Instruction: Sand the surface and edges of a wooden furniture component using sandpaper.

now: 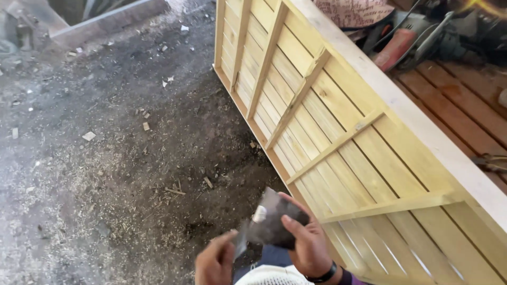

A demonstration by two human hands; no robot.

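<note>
hands point(309, 240) around dark folded sheet point(272, 221)

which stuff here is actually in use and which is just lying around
In use:
- dark folded sheet, held by right hand
- left hand, at its lower edge

Lying about:
- slatted wooden panel
- power tool
- wood scraps on ground

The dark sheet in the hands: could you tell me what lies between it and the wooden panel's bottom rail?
In the head view, only dirt floor strewn with sawdust and wood chips lies between the dark sheet and the wooden panel.
</note>
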